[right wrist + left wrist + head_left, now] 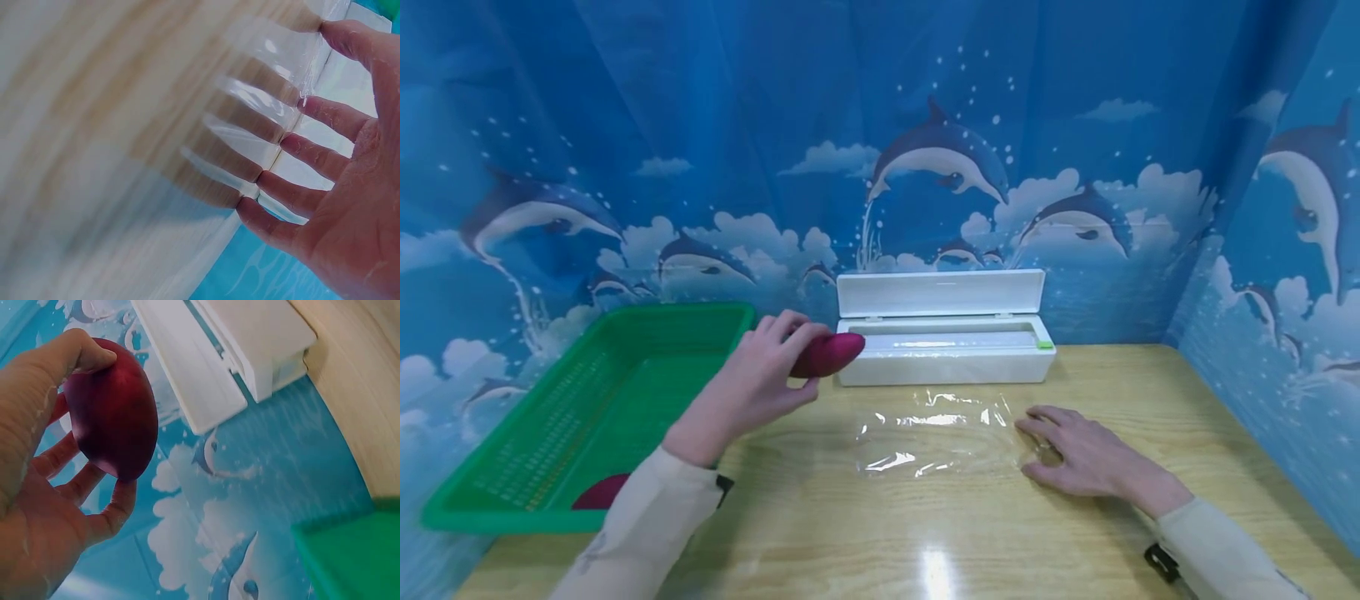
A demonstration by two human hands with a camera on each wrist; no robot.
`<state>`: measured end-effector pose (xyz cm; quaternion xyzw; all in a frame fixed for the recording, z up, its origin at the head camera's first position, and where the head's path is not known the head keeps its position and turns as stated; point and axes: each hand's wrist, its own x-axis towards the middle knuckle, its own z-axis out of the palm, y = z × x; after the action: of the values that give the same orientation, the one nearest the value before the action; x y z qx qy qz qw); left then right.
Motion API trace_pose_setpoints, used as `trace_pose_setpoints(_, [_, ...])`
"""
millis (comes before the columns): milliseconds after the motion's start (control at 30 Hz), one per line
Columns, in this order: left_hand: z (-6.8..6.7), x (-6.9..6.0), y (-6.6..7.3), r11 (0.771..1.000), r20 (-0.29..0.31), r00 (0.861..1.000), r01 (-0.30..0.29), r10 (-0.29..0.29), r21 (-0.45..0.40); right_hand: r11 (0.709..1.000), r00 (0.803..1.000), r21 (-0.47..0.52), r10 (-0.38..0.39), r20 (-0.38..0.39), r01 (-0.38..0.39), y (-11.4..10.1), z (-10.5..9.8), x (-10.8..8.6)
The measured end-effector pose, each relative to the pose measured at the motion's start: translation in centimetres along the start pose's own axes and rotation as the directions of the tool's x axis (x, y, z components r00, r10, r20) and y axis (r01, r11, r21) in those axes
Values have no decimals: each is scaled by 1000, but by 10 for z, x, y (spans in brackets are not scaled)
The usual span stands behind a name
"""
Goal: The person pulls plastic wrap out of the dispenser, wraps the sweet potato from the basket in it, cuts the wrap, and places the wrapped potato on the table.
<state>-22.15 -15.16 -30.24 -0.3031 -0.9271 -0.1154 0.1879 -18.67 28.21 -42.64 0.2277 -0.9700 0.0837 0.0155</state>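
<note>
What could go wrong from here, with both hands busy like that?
The purplish-red object looks smooth and is held up in the left hand, so it might slip and drop. The clear film shows wrinkles and has the right hand at its edge, so a tug could crumple it.

I can see two long sleeves from far away here. The left sleeve (643, 525) is a pale cream colour, and the right sleeve (1221, 546) matches it. They look soft and a bit wrinkly. They stop at the wrists, so the left hand (752, 383) and right hand (1090, 454) are bare. A little black bit (724, 489) pokes out by the left wrist, and a bigger black piece (1162, 563) sits under the right one.
</note>
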Motion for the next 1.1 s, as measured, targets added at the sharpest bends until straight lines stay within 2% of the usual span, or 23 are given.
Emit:
trace_pose_setpoints(233, [18, 6, 10, 998, 18, 999, -30, 31, -56, 1000, 1000, 0, 1, -2, -1, -1, -1, 1])
trace_pose_setpoints(467, [36, 11, 18, 998, 32, 998, -46, 47, -51, 1000, 1000, 4, 2, -4, -2, -3, 0, 0])
trace_pose_setpoints(1100, [78, 23, 36, 987, 115, 987, -98, 113, -127, 1000, 1000, 6, 8, -2, -8, -2, 0, 0])
